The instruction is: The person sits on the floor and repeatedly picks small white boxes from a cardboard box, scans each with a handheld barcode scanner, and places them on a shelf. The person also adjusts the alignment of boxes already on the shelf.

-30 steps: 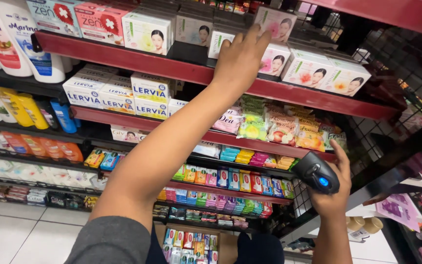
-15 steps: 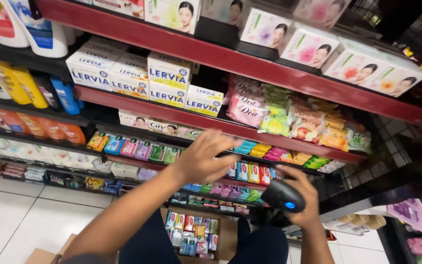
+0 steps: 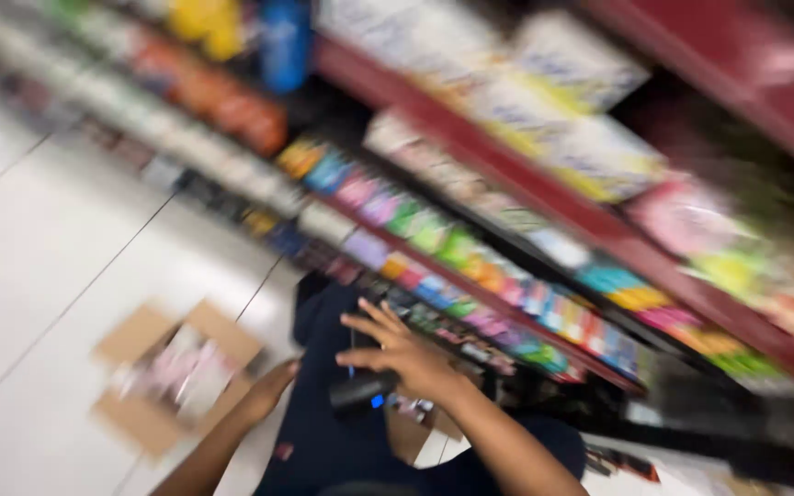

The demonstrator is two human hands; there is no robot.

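Black handheld scanner [image 3: 360, 390] gripped in right hand [image 3: 406, 354]; left hand [image 3: 268, 390], grip blurred, reaches into cardboard box [image 3: 172, 377].

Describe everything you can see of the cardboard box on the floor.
The cardboard box sits on the white tiled floor, below the shelves, at the lower left of the head view. It looks like plain brown corrugated card with its top flaps folded open outward. Inside lie pale, pinkish packets, too blurred to tell apart. The left hand reaches down toward its right edge and is at or very near a flap; the blur hides whether they touch. The box rests flat and turned at an angle to the floor's tile lines.
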